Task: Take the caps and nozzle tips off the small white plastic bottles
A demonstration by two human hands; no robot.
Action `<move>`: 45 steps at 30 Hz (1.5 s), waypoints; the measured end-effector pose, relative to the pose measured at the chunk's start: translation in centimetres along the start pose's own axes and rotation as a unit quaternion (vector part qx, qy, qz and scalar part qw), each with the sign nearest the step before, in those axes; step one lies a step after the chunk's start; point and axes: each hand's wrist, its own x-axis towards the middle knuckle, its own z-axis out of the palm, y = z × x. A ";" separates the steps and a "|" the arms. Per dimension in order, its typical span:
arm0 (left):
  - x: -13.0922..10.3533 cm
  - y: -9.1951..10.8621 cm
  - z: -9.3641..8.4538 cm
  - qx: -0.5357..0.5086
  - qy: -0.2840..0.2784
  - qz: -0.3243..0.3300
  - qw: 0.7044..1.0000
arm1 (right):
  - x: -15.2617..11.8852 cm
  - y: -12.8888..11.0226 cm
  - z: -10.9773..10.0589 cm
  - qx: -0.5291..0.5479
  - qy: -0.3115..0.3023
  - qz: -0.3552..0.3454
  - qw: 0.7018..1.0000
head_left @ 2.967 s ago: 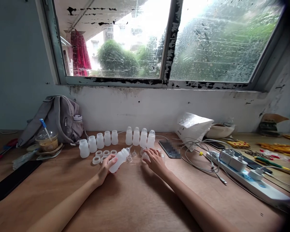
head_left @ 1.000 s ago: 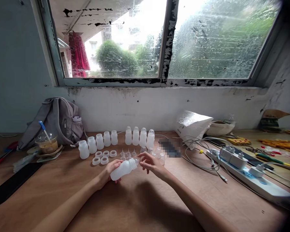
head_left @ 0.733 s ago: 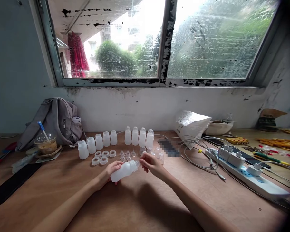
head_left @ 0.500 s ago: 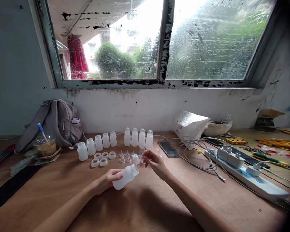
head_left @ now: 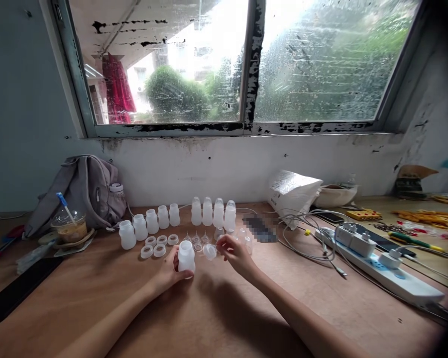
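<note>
My left hand (head_left: 171, 266) is wrapped round a frosted baby bottle (head_left: 186, 259), which stands nearly upright with its open mouth up. Just right of that mouth, my right hand (head_left: 236, 254) pinches a clear nipple in a screw ring (head_left: 209, 251), with the ring's open side turned toward me. The nipple and the bottle are apart. Behind my hands lie several clear nipples (head_left: 197, 240) and, to their left, several white screw rings (head_left: 160, 250). Clear domed caps (head_left: 248, 243) sit partly hidden behind my right hand.
Several open bottles (head_left: 141, 227) stand in a slanting row at the left back. Capped bottles (head_left: 207, 212) line up at the middle back. A phone (head_left: 261, 228), cables (head_left: 302, 243) and a power strip (head_left: 384, 271) are to the right. An iced drink cup (head_left: 70, 227) stands left.
The bottle in my left hand has gone from tilted to nearly upright and moved slightly left. My right hand has turned the ring and nipple, which are now a little lower.
</note>
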 end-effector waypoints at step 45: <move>16.4 0.9 -5.8 0.596 0.190 0.205 0.753 | -2.0 0.7 2.9 -0.276 -0.099 -0.054 0.955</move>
